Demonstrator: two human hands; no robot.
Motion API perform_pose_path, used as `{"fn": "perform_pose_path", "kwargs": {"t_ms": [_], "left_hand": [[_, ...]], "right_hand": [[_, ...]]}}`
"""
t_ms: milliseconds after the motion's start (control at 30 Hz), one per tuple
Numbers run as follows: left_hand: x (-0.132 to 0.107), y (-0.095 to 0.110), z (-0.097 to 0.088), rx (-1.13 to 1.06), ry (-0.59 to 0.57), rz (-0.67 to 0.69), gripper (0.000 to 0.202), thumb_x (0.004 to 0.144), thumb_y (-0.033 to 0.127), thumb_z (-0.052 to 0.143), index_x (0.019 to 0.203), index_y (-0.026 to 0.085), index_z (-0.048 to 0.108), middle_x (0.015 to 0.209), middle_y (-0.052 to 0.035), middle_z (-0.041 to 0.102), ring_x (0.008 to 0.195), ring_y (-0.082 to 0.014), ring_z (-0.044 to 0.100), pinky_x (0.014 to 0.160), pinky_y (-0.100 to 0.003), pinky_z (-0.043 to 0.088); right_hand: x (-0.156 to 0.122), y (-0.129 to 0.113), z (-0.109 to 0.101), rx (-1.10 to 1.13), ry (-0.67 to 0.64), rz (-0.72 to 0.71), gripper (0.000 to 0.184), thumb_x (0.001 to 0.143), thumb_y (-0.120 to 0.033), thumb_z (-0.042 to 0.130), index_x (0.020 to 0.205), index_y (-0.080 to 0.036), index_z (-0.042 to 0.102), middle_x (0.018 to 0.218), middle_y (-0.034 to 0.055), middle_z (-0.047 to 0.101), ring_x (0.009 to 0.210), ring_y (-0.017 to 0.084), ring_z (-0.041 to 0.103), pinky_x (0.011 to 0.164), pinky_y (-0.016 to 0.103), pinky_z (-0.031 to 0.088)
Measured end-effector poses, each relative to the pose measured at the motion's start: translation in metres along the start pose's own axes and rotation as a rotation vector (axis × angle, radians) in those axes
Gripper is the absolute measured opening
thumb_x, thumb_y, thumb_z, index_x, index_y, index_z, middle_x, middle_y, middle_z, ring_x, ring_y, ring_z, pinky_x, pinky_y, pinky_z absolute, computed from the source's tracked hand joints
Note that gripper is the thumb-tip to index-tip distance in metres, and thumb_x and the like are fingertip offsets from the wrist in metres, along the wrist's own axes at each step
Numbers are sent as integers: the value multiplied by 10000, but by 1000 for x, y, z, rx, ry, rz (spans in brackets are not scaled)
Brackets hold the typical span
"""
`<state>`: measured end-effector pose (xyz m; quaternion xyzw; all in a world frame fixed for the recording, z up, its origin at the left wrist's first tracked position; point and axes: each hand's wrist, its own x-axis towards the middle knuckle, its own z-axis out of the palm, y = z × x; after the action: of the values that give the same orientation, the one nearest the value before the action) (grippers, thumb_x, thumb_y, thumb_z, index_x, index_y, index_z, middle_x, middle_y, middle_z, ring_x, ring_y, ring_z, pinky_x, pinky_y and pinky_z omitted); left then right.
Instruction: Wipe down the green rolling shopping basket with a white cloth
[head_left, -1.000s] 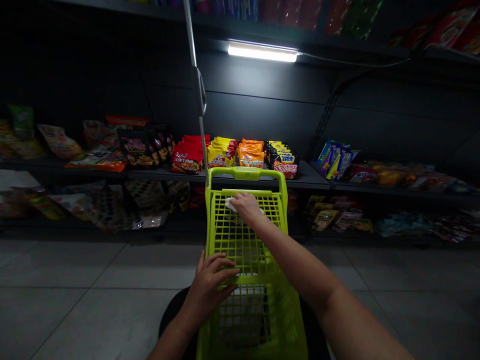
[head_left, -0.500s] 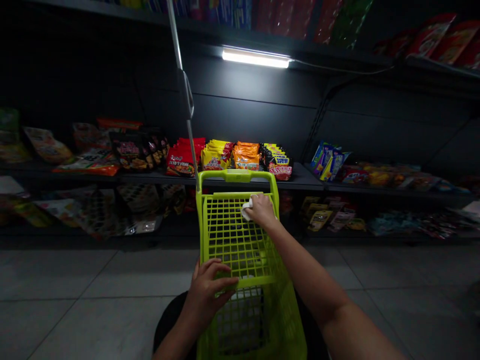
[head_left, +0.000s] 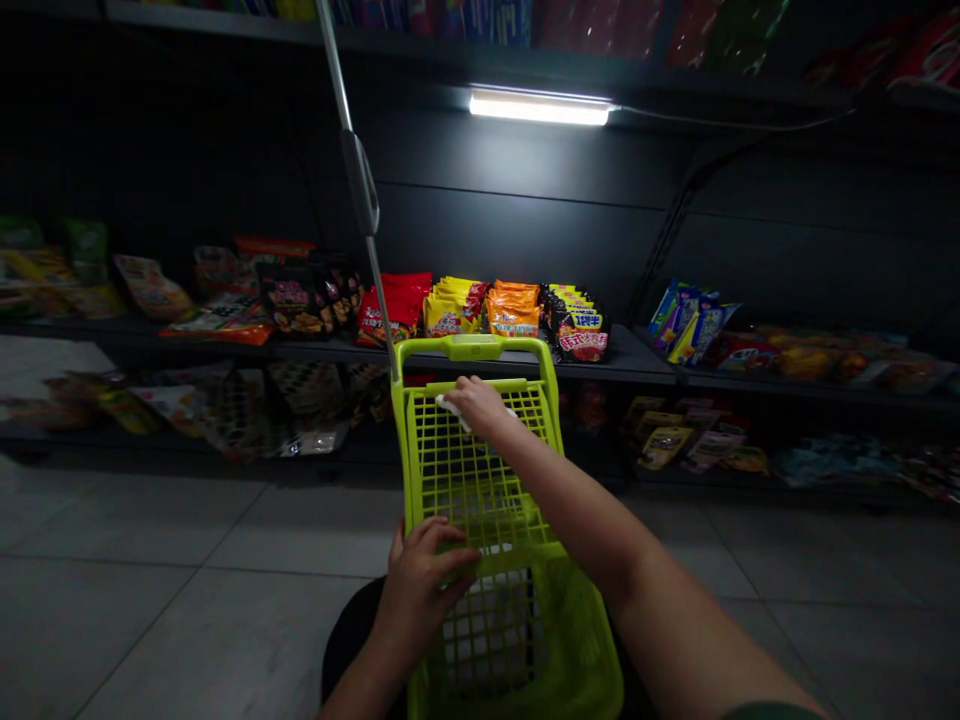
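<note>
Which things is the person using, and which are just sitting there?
Used: left hand on the lime-green plastic basket; right hand with a white cloth.
Just there: snack packets on the shelves, light strip, tile floor.

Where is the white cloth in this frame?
In the head view, the white cloth is pressed under the right hand, against the far top edge of the lime-green plastic basket, just left of that hand.

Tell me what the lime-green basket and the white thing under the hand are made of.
The lime-green basket looks like moulded glossy plastic, its grid seamless. The white piece under the right hand looks crumpled, cloth or paper; too little shows to tell.
</note>
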<state>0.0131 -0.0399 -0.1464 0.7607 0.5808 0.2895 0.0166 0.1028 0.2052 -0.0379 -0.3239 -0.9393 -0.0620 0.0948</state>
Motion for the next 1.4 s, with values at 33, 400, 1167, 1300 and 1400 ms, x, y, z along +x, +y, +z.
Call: {"fn": "perform_pose_path", "kwargs": {"t_ms": [33, 400, 1167, 1300, 1400], "left_hand": [[0, 0, 1, -6, 6, -4, 260, 784, 259, 819, 1010, 387, 797, 1081, -53, 737, 1159, -348, 628, 1053, -717, 409], [1, -3, 3, -93, 62, 37, 281, 789, 250, 822, 1023, 403, 792, 1092, -36, 740, 1189, -328, 612, 1032, -650, 457], [-8, 8, 3, -370, 199, -237, 1190, 762, 198, 832, 1615, 440, 39, 1739, -98, 3, 1573, -372, 156, 1183, -634, 336], [-4, 7, 4, -337, 214, -206, 1226, 735, 192, 850, 1616, 427, 30, 1733, -109, 59, 1572, -367, 167, 1197, -642, 307], [-1, 5, 5, -311, 209, -204, 1218, 739, 212, 851, 1617, 420, 33, 1730, -109, 83, 1572, -362, 173, 1207, -637, 293]], "right_hand": [[-11, 15, -3, -16, -20, 27, 261, 991, -205, 516, 1141, -214, 729, 1125, 111, 642, 1029, 236, 540, 896, 311, 431], [-74, 82, -21, 9, -28, 399, 362, 1007, -250, 484, 1316, -284, 669, 1250, 96, 607, 1100, 215, 564, 874, 278, 445], [-233, -13, -52, 424, -401, -59, 285, 909, -207, 621, 1157, -286, 736, 1021, 40, 678, 872, 157, 624, 730, 229, 429], [-155, 42, -54, 294, -216, 117, 334, 929, -175, 557, 1204, -253, 730, 1183, 77, 674, 1063, 195, 618, 879, 277, 456], [-95, 69, -38, 107, -137, 298, 406, 941, -258, 545, 1329, -258, 662, 1395, 109, 583, 1234, 280, 547, 962, 370, 452]]}}
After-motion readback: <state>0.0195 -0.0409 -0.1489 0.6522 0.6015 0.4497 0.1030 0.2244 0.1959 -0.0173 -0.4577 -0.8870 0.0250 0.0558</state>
